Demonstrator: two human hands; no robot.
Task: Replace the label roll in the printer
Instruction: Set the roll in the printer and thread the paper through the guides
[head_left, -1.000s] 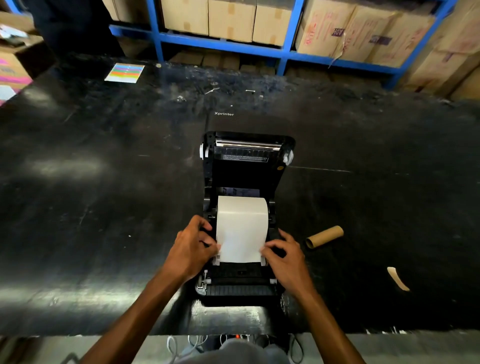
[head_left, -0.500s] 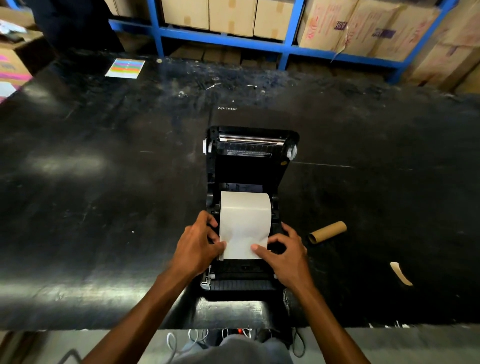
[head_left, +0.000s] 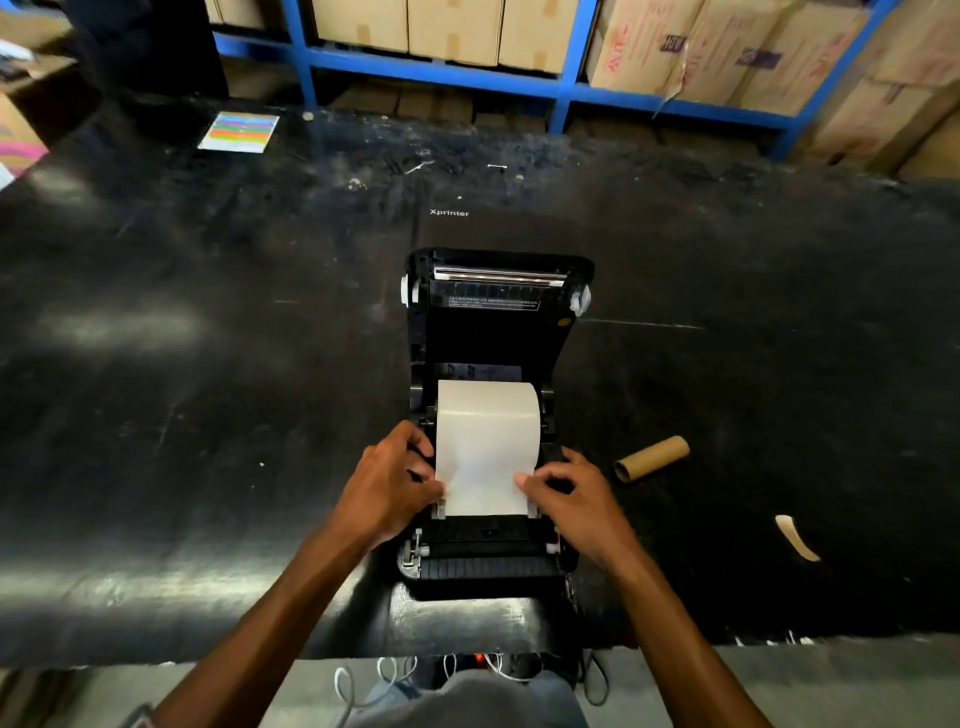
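Note:
A black label printer (head_left: 493, 566) sits on the black table with its lid (head_left: 493, 322) swung up and back. A white label roll (head_left: 485, 415) lies in its bay, and a length of white paper runs from it toward me over the feed path. My left hand (head_left: 387, 483) pinches the paper's left edge by the left paper guide. My right hand (head_left: 571, 493) presses fingertips on the paper's right edge by the right guide. An empty brown cardboard core (head_left: 652, 458) lies on the table to the right of the printer.
The black table (head_left: 208, 415) is wide and scuffed. A torn brown paper scrap (head_left: 797, 538) lies at the right, a colour-striped sheet (head_left: 239, 132) at the far left. Blue shelving (head_left: 519, 85) with cardboard boxes stands behind. Cables hang below the table's near edge.
Both hands stay at the paper's two edges; my right fingertips have shifted slightly along the right edge. The roll and the printer have not moved on the table.

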